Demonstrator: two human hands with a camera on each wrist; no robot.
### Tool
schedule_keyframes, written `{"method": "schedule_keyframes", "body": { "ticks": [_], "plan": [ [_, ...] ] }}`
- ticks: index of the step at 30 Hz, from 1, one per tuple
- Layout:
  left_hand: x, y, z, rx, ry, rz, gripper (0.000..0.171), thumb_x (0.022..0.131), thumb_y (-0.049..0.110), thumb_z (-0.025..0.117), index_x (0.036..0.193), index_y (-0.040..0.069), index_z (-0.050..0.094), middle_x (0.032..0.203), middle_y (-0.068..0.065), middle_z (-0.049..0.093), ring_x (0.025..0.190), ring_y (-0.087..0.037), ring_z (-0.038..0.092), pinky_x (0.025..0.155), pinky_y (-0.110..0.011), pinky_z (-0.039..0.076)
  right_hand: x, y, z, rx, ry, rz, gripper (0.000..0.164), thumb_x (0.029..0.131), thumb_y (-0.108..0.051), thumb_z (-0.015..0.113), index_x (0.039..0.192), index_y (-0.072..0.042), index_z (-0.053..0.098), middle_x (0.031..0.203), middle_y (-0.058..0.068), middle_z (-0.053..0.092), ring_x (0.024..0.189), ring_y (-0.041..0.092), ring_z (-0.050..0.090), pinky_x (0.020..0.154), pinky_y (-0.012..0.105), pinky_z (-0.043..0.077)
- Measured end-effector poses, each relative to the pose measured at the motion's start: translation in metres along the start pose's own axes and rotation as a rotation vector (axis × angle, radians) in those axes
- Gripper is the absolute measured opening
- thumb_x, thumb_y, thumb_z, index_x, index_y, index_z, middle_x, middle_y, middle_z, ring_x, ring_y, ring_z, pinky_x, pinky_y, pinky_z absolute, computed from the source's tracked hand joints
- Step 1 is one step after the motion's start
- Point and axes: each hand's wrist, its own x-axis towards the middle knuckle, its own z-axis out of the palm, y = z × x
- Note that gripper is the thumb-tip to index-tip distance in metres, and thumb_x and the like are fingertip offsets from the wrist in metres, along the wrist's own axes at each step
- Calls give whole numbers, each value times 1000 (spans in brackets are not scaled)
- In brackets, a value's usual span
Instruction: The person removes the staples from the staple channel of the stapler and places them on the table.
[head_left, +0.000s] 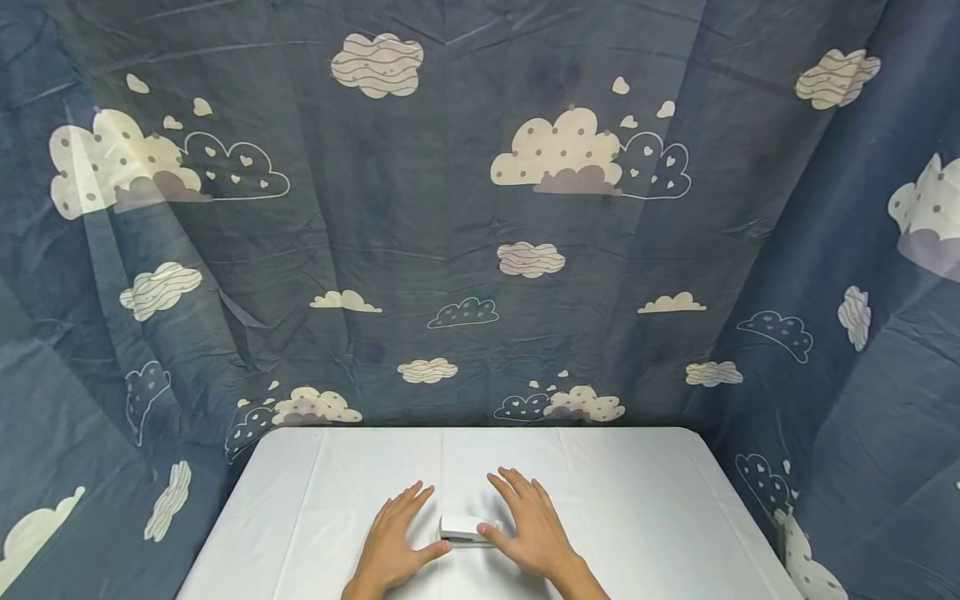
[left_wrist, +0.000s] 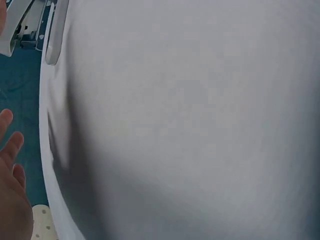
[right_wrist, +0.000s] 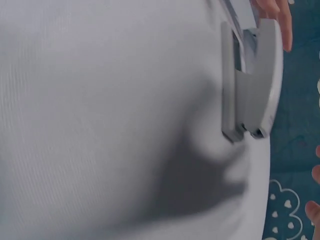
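A white and grey stapler point(head_left: 459, 528) lies on its base on the white table, lengthwise between the two hands. My left hand point(head_left: 393, 537) hovers at its left end, fingers spread and thumb reaching toward it. On the other side my right hand point(head_left: 531, 525) is also spread, and its thumb overlaps the right part of the stapler in the head view. The right wrist view shows the curved top arm and flat base of the stapler point(right_wrist: 260, 85) from the side. Only a corner of the stapler point(left_wrist: 57, 35) enters the left wrist view. Neither hand grips anything.
A white cloth-covered table point(head_left: 637, 500) with rounded far corners lies under the hands. A dark blue curtain point(head_left: 420, 208) with a cloud pattern hangs behind it and along both sides. Shadows of the hands fall on the tabletop.
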Motion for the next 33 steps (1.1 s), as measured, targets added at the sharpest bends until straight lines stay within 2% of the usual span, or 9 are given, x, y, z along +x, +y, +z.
{"method": "schedule_keyframes", "body": {
  "ticks": [5,12,15,19,23,27,33],
  "plan": [
    [-1,-2,9,-61,-15,-23,85,79,70,76,149,26,55,156,-9,52,139,-41,53,113,-69,40,-1,-6,12,1,-19,-43,71,91,-67,62,146,-22,56,152,5,56,143,30,50,114,66,40],
    [-1,-3,19,-130,-21,-40,87,76,76,74,145,26,58,153,-4,56,138,-35,56,110,-67,44,-1,-12,23,3,-3,-89,66,93,-67,60,141,-22,60,146,3,62,138,25,55,112,59,45],
    [-2,-4,22,-206,-43,-52,81,79,71,75,143,24,60,149,-3,60,137,-35,57,110,-65,45,-1,-15,27,-4,2,-93,60,94,-64,60,138,-22,62,141,-1,65,134,22,58,109,54,48],
    [-3,-5,23,-310,-78,-89,66,83,61,76,137,24,66,141,-4,66,133,-35,60,110,-63,47,0,-20,31,12,29,-106,53,95,-60,63,132,-22,66,132,-7,69,127,18,63,105,49,51],
    [-3,-5,23,-378,-93,-130,55,86,56,76,129,23,71,133,-4,71,131,-38,61,111,-65,44,2,-24,34,31,65,-129,49,96,-59,63,128,-22,68,126,-8,71,120,16,66,102,47,53],
    [-3,-4,22,-411,-98,-142,53,86,53,77,128,21,71,126,1,75,132,-38,61,115,-69,37,3,-27,37,32,84,-148,48,96,-58,64,125,-21,70,123,-8,73,116,16,67,100,46,53],
    [-1,-3,23,-425,-91,-147,54,86,52,78,126,17,72,120,3,77,132,-35,61,120,-68,28,5,-31,41,48,53,-134,43,95,-54,69,122,-21,72,120,-9,74,116,15,68,101,45,53]
  ]
}}
